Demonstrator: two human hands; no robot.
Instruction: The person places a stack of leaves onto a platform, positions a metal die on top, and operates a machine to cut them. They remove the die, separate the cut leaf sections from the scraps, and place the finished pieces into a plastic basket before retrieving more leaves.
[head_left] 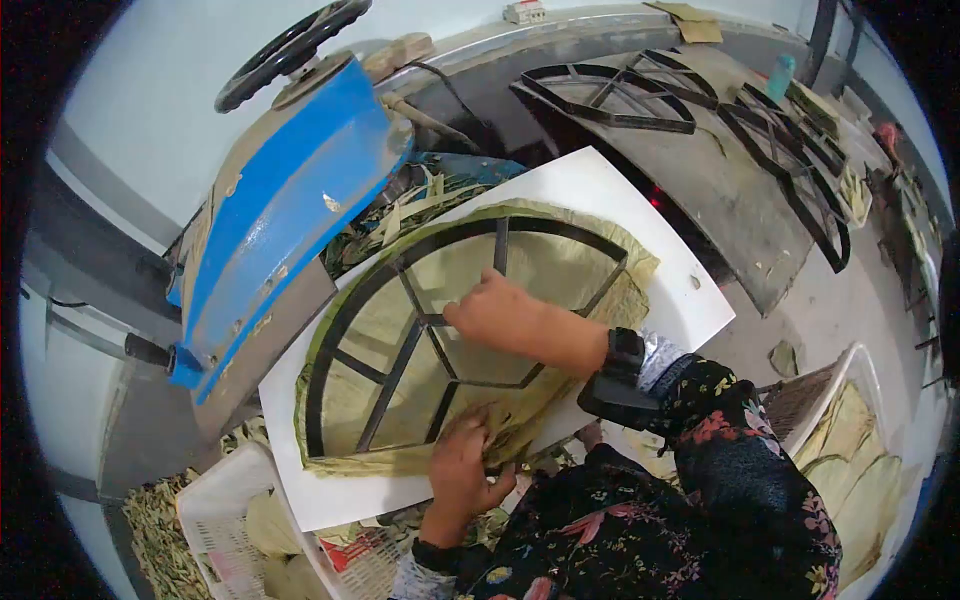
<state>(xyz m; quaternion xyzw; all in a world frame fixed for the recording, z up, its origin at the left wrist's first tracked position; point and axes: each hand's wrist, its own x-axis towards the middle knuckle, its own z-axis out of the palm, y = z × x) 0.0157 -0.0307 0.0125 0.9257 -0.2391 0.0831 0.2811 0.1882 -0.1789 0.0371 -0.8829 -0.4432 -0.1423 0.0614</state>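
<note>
A black metal frame [398, 357], fan-shaped with inner struts, lies on flattened greenish-yellow leaves [530, 262] over a white board [590, 185]. My right hand [490, 312] is closed on the frame's inner bars near the middle, its fingertips partly hidden. Below it, my left hand [462, 472] rests at the near edge of the leaves, beside the lower rim, thumb spread away from the fingers. Bunched leaf edges lie at its fingertips.
A blue machine part [290, 200] with a black handwheel [290, 58] stands at the left. More black frames [610, 115] lie on a grey table [745, 210] at the back right. White baskets [215, 500] and a leaf-filled crate [862, 365] flank the board.
</note>
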